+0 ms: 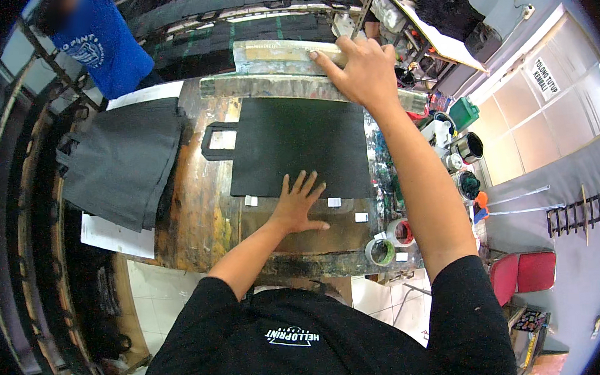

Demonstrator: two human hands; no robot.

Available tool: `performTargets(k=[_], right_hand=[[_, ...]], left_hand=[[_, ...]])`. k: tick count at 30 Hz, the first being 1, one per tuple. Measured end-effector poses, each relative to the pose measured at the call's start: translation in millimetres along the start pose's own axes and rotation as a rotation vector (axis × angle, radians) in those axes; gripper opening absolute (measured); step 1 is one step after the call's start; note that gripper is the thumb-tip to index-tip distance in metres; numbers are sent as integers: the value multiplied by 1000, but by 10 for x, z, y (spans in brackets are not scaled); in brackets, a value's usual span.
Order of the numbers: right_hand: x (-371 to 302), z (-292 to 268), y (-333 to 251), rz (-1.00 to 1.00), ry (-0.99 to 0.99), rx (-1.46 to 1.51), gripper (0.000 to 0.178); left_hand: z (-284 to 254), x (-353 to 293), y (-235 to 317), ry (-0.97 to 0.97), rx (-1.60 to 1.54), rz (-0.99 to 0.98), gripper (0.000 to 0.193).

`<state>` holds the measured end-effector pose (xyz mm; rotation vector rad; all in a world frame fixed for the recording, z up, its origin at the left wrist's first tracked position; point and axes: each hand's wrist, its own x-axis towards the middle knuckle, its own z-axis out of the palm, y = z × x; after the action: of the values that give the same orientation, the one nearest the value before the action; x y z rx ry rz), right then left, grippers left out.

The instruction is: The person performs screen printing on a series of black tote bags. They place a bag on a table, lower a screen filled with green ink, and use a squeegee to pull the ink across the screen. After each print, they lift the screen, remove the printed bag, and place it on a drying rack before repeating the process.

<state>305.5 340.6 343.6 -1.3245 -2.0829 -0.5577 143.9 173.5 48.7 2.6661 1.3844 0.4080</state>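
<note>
A black fabric tote bag (300,145) lies flat on the paint-stained wooden table (202,195), its handle loop (219,141) pointing left. My left hand (296,205) rests with fingers spread on the bag's near edge, thumb out over the brown board (304,240). Beyond the bag's far edge, my right hand (367,69) grips the right end of a raised pale wooden screen-printing frame (282,53), thumb on its near side; the other fingertips are hidden. Below that frame runs a worn wooden bar (264,86). Small white tabs (334,202) sit along the board.
A stack of dark bags (122,163) lies at the table's left. Tape rolls (380,251) sit at the near right corner. Paint pots (467,147) line the right side. Racks (28,230) stand at the left, and a person in a blue shirt (102,44) is at the far left.
</note>
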Motion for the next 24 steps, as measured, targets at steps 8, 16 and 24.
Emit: performTargets(k=[8,16,24], right_hand=[[-741,35,-134,-11,-251,31,57],[-1893,774,-201,-60,-605,40,62],[-1685,536,-139,-6,-811,40,61]], left_hand=[[-1869,-76,-565,653,-1942,-542,123],[-853,-955,-431,403,-2095,-1081,127],[-538,-980,-462,345,-1976,-1151,124]])
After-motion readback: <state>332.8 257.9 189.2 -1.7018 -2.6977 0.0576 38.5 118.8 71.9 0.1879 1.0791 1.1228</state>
